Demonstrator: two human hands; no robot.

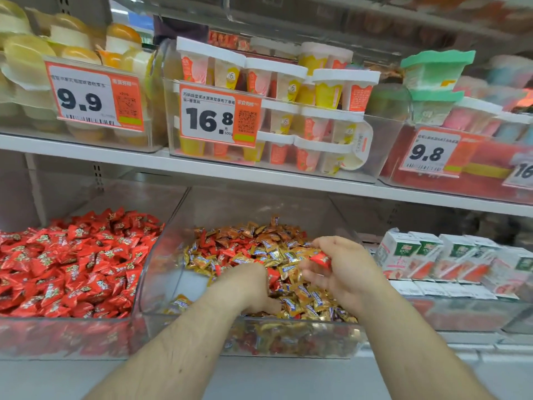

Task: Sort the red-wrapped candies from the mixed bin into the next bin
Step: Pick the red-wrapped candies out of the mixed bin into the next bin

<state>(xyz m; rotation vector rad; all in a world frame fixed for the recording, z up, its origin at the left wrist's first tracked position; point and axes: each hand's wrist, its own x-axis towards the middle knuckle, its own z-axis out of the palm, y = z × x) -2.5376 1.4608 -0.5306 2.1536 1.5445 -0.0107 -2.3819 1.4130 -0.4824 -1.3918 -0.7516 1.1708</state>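
A clear mixed bin (161, 284) in the middle of the lower shelf holds gold, orange and red-wrapped candies. Left of it stands a clear bin (57, 336) heaped with red-wrapped candies (72, 267). My left hand (248, 287) is plunged palm-down among the gold candies at the bin's front, its fingers hidden in the pile. My right hand (343, 269) hovers above the mixed bin's right side and pinches a red-wrapped candy (320, 259) between its fingertips.
White cartons (432, 258) stand in rows right of the mixed bin. The shelf above carries clear bins of pudding cups (274, 111) with orange price tags (219, 116) on their fronts. The upper shelf edge (259, 174) overhangs the bins closely.
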